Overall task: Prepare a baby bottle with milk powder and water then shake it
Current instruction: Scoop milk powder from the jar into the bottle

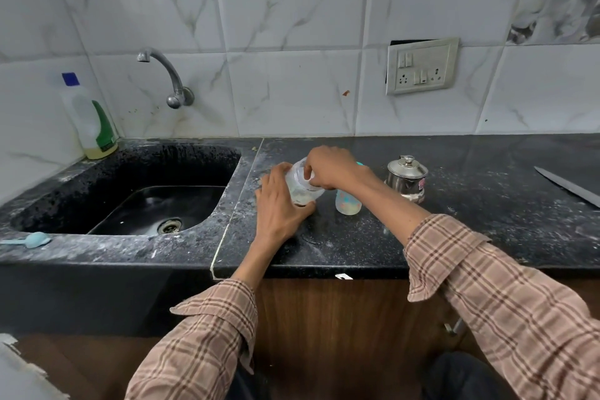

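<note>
A clear plastic bottle (pixel 303 185) stands tilted on the black counter (pixel 357 237), just right of the sink. My left hand (pixel 279 201) wraps around its left side and base. My right hand (pixel 331 170) grips its top end from above; what sits under those fingers is hidden. A second small bottle (pixel 348 203) with blue and pink marks and a teal top stands just to the right, partly behind my right wrist. Right of that is a lidded steel pot (pixel 407 177). A light blue scoop (pixel 32 240) lies on the sink's front left rim.
The black sink (pixel 156 204) with its wall tap (pixel 165 75) fills the left side. A dish-soap bottle (pixel 89 120) stands in the back left corner. A knife blade (pixel 568 185) lies at the far right. White powder dusts the counter. A switch socket (pixel 422 66) is on the wall.
</note>
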